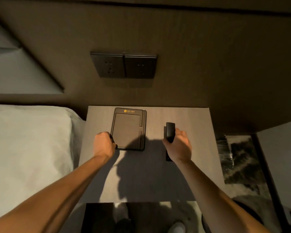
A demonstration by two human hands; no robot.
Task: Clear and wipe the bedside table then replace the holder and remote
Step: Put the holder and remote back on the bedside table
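Note:
A flat dark holder [128,128] with a gold logo at its far edge lies on the grey bedside table [188,165], toward the back and a little left of middle. My left hand [103,145] grips its near left corner. To the right, my right hand [179,145] is closed around a slim black remote [170,132], whose far end sticks out past my fingers. The remote's near end shows below my wrist, and I cannot tell whether it rests on the table or is lifted.
A bed with white linen [29,148] lies against the table's left side. Two dark socket plates [123,65] sit on the brown wall panel behind. Patterned floor [242,165] shows to the right, and my feet below the table's front edge.

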